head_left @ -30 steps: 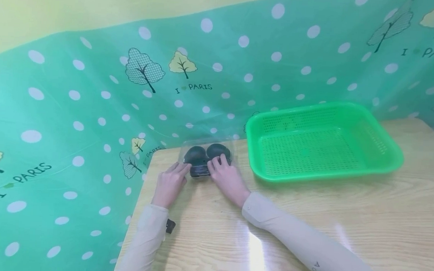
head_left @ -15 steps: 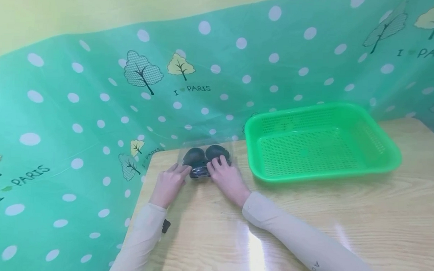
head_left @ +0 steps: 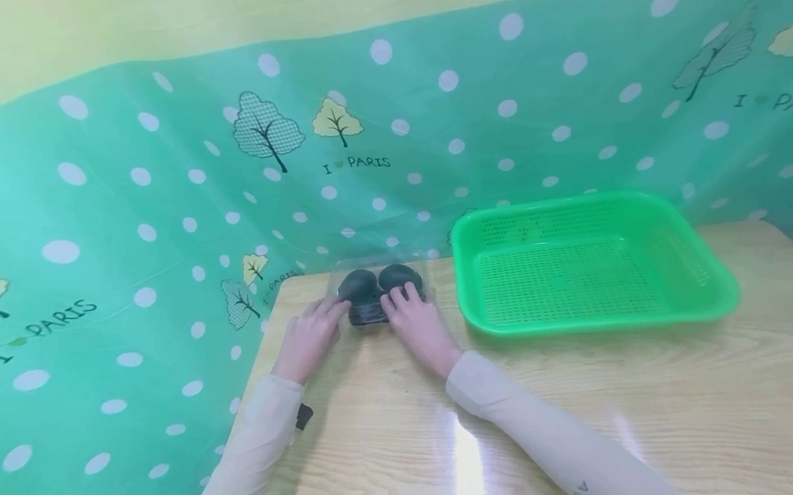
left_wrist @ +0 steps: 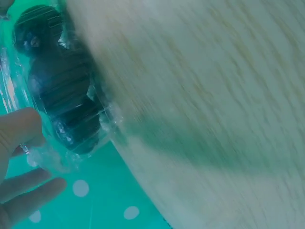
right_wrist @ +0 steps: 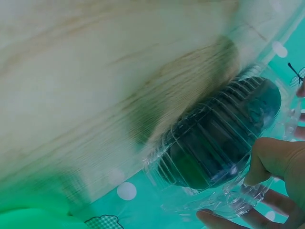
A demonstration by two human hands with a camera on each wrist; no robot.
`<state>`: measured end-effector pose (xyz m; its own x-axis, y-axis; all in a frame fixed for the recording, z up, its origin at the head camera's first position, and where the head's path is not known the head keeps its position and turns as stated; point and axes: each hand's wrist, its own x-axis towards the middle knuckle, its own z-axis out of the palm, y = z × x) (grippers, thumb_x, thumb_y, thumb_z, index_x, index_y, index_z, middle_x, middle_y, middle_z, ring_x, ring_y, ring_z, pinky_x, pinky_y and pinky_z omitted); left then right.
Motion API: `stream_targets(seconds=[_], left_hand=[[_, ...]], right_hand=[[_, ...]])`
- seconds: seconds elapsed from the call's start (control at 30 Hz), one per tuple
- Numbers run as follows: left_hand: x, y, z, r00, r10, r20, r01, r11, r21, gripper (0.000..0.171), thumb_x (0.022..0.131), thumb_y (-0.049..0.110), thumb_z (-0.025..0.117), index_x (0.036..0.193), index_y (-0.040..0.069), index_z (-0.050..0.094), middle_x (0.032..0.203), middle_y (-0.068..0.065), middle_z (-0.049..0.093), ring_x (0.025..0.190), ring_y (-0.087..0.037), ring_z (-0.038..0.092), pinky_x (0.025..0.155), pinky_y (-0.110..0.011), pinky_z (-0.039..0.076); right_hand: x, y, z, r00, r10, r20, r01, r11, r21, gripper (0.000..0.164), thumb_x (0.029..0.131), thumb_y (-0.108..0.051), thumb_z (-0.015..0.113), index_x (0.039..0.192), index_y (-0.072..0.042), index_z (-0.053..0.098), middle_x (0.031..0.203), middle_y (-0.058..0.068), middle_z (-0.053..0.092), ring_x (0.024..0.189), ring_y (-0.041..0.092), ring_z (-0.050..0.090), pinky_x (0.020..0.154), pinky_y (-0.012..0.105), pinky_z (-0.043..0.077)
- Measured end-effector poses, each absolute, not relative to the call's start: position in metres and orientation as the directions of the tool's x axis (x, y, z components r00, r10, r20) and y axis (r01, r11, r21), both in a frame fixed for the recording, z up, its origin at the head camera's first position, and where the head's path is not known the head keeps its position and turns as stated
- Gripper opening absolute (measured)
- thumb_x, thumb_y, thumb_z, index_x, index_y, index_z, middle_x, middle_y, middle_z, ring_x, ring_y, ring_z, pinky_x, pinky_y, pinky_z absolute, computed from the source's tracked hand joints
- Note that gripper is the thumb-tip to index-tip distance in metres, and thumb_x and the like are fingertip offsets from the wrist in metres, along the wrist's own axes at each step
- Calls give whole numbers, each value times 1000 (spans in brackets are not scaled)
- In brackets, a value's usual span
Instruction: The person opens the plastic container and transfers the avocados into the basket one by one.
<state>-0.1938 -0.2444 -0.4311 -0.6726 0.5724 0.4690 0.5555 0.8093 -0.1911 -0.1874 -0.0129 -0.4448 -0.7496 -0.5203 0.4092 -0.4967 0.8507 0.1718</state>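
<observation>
A clear plastic box (head_left: 370, 313) sits at the back of the wooden table, its clear lid side standing up toward the green cloth. Inside it lie two dark, nearly black oval things, one on the left (head_left: 357, 284) and one on the right (head_left: 400, 276); their kind is hard to tell. My left hand (head_left: 306, 339) pinches the box's left edge, with thumb and fingers on either side of the plastic in the left wrist view. At the right edge, my right hand (head_left: 423, 330) holds the box, its thumb (right_wrist: 272, 155) over the rim and fingertips behind.
To the right stands a green plastic basket (head_left: 564, 322) with a perforated bottom. A small black object (head_left: 304, 417) shows beside the left sleeve. Green dotted cloth (head_left: 345, 202) hangs behind the wooden table (head_left: 390, 422).
Both hands stay at the box, which hardly moves. The left forearm has shifted slightly left, covering more of the small black object. The head view shifts a little.
</observation>
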Motion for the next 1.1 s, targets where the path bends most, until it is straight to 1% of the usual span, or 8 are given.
stream_targets(seconds=[0.07,0.13,0.23,0.3,0.4,0.53,0.9,1.1], left_hand=[[-194,-244,-431,-692,547,471,537,826,-171,40,76,0,75,116,7,68,122,-18,67,92,-36,70,49,-40,59],[-194,-244,-433,-707,528,470,520,839,-162,39,75,0,74,113,5,69,123,-19,66,78,-32,70,45,-36,56],[-194,-243,-435,-714,514,476,510,847,-149,37,71,-4,75,107,3,71,121,-19,67,59,-25,66,40,-31,50],[-194,-243,-437,-710,522,473,509,844,-169,38,70,-5,75,107,2,71,118,-17,69,53,-21,62,38,-28,46],[-195,-241,-439,-692,557,459,503,828,-248,40,70,-4,77,109,-1,68,114,-17,69,54,-20,62,38,-27,46],[-196,-239,-442,-668,587,457,496,810,-314,43,70,-3,79,111,-4,64,109,-18,68,59,-22,64,38,-27,48],[-195,-240,-443,-684,539,491,486,839,-244,43,71,-4,77,112,-2,62,107,-14,67,62,-23,65,38,-31,49],[-197,-242,-430,-708,544,450,474,839,-268,35,77,-1,78,108,-1,62,98,-14,69,50,-17,55,36,-25,44]], right_hand=[[-188,-13,-445,-745,-514,425,-494,854,165,47,88,-12,71,134,-15,61,126,6,60,116,28,54,92,52,58],[-188,-13,-446,-735,-520,434,-500,849,171,46,89,-11,70,134,-15,61,125,6,61,115,27,54,92,52,58],[-188,-14,-447,-726,-532,437,-511,842,176,44,90,-14,69,134,-14,61,125,6,60,115,28,54,91,53,58],[-188,-15,-449,-727,-529,437,-514,842,165,44,90,-17,69,134,-14,60,125,7,60,116,28,53,92,54,58],[-189,-15,-450,-741,-504,445,-503,855,130,47,89,-23,72,133,-15,60,127,7,59,117,28,52,93,52,57],[-189,-13,-452,-757,-479,444,-488,867,103,50,87,-21,74,134,-17,59,129,8,57,120,29,50,95,52,56],[-186,-14,-449,-808,-433,401,-430,897,101,61,86,-13,73,143,-18,51,140,12,51,131,37,45,95,55,55],[-186,-16,-449,-796,-447,409,-462,884,67,65,87,-9,72,145,-21,49,142,14,50,134,41,43,99,56,53]])
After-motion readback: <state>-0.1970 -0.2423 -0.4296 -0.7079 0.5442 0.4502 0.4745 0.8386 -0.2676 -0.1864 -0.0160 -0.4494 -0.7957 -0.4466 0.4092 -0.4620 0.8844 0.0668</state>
